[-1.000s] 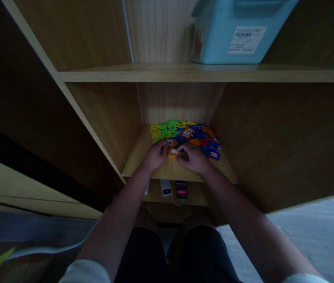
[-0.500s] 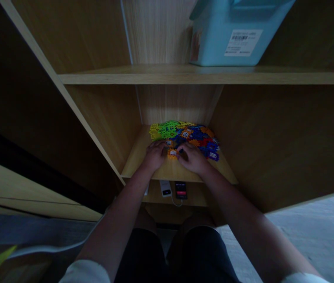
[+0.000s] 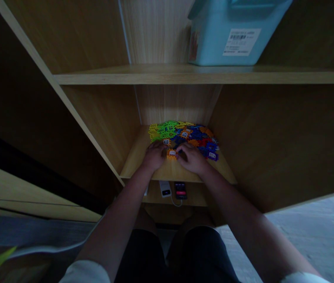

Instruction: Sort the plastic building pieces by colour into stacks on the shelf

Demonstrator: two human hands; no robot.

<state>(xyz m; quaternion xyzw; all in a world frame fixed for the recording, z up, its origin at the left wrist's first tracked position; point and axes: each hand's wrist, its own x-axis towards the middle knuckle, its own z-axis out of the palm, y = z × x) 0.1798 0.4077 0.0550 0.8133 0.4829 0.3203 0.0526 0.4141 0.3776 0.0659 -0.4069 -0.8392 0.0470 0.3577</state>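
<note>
Both my hands are at the front of a pile of plastic building pieces [image 3: 192, 135] on a wooden shelf. An orange building piece with a white window [image 3: 171, 153] lies between them, low over the bare wood. My left hand [image 3: 154, 156], fingers curled, grips its left side. From the right, my right hand [image 3: 193, 158] pinches the same piece between thumb and fingers. Just above my left fingertips is a second orange window piece [image 3: 166, 142]; whether the two are joined I cannot tell. My fingers partly hide the edges of the held piece.
Green pieces [image 3: 167, 127] lie at the pile's left, and a purple window piece [image 3: 212, 155] at its right. A blue bin [image 3: 226, 43] stands on the upper shelf [image 3: 155, 78]. Below, a white power bank [image 3: 165, 188] and a phone [image 3: 180, 190] rest on a lower ledge.
The second orange window piece has shifted slightly left and up relative to the held one. My hands stay in almost the same place, and the whole view has moved slightly.
</note>
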